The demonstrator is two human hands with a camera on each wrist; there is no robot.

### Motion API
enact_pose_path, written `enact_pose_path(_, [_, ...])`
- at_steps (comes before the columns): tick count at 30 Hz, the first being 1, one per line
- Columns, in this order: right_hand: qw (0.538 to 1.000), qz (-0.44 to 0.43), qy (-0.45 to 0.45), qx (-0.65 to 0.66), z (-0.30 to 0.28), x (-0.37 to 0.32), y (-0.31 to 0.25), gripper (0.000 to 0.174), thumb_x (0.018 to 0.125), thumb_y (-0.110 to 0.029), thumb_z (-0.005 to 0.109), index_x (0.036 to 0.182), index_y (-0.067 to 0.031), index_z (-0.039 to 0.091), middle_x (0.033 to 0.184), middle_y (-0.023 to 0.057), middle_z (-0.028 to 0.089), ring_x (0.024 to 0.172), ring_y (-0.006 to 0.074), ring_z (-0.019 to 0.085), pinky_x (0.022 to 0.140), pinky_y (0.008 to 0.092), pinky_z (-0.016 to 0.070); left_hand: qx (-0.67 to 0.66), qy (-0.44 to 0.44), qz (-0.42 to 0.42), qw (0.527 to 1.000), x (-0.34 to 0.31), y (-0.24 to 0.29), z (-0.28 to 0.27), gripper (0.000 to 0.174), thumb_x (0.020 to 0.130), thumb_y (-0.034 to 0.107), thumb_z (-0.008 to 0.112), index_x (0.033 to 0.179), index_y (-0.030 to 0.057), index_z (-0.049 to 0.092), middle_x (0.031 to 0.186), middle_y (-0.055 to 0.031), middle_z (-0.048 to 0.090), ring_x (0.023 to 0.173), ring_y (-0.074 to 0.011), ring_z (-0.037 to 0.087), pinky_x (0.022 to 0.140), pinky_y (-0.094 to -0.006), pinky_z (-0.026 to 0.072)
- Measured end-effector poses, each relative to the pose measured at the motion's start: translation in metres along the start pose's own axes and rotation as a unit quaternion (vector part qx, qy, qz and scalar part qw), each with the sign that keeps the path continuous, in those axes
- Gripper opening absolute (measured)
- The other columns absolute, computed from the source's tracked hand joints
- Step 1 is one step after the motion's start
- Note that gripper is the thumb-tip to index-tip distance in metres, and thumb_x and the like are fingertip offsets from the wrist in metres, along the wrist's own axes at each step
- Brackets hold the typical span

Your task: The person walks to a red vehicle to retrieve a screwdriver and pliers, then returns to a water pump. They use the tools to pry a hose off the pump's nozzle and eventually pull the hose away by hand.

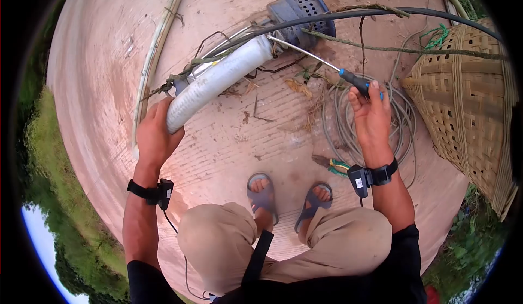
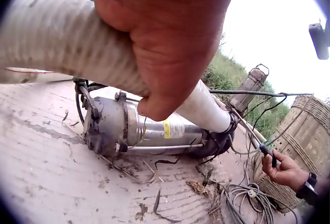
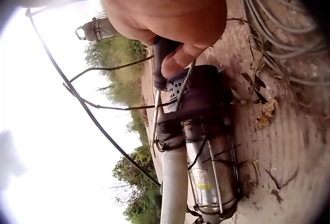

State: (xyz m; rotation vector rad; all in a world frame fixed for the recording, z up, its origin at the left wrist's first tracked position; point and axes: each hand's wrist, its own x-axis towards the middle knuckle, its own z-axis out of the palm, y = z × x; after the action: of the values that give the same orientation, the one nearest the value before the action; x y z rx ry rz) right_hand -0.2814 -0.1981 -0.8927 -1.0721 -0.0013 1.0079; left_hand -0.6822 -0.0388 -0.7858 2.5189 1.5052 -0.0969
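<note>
My left hand (image 1: 155,134) grips the near end of a thick white ribbed hose (image 1: 218,81). The hose's far end meets the outlet of a submersible pump (image 1: 305,13), which lies on its side with a perforated section. Its silver body carries a yellow-and-white label (image 2: 174,129). In my right hand (image 1: 373,116) is a screwdriver (image 1: 354,80) with a black and blue handle, held between thumb and fingers. Its long shaft reaches the hose end beside the pump outlet. A dark cable and a green rope cross over the pump.
Green-handled pliers (image 1: 339,167) lie near the feet. A coil of grey cable (image 1: 404,124) rests at the right, next to a woven basket (image 1: 463,91). A long pale pole (image 1: 154,59) lies at the left. Another pump (image 2: 250,89) stands beyond in the left wrist view.
</note>
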Motion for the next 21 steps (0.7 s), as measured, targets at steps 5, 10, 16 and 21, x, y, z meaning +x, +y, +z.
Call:
enact_pose_path(5, [1.000,-0.021,0.017,-0.010,-0.010,0.004,-0.011,0.020,0.103,-0.018,0.059,0.111,-0.0036,0.049,0.097,0.0136,0.067,0.086,0.0230,0.072,0.077,0.0343,0.0632,-0.010,0.008,-0.001,1.000,-0.002,-0.004,0.008,0.057,0.075,0.012,0.077,0.128,0.0102,0.056,0.113,-0.0172,0.067,0.099,-0.0405,0.066,0.082,-0.0463,0.0548])
enact_pose_path(10, [1.000,-0.020,0.001,-0.022,-0.005,0.006,-0.013,0.021,0.103,-0.018,0.059,0.112,-0.0028,0.048,0.097,0.0150,0.066,0.087,0.0240,0.072,0.078,0.0348,0.0635,-0.011,0.047,0.013,0.999,-0.003,-0.014,0.027,0.059,0.073,0.015,0.077,0.128,0.0112,0.057,0.110,-0.0129,0.067,0.096,-0.0383,0.066,0.079,-0.0446,0.0546])
enact_pose_path(16, [1.000,-0.003,-0.016,-0.027,0.000,0.017,-0.015,0.020,0.103,-0.017,0.060,0.111,-0.0029,0.048,0.102,0.0151,0.065,0.088,0.0244,0.072,0.078,0.0343,0.0633,-0.025,0.049,-0.001,0.998,-0.003,-0.017,0.036,0.060,0.073,0.018,0.079,0.128,0.0102,0.057,0.112,-0.0126,0.066,0.099,-0.0367,0.066,0.082,-0.0457,0.0537])
enact_pose_path(21, [0.994,0.065,-0.045,-0.073,-0.006,0.020,-0.021,0.021,0.102,-0.017,0.063,0.113,-0.0026,0.052,0.100,0.0118,0.066,0.088,0.0220,0.071,0.075,0.0323,0.0617,0.057,0.061,0.026,0.996,0.023,0.001,0.015,0.086,0.065,0.025,0.085,0.141,0.0050,0.050,0.139,-0.0216,0.053,0.127,-0.0407,0.051,0.105,-0.0472,0.0453])
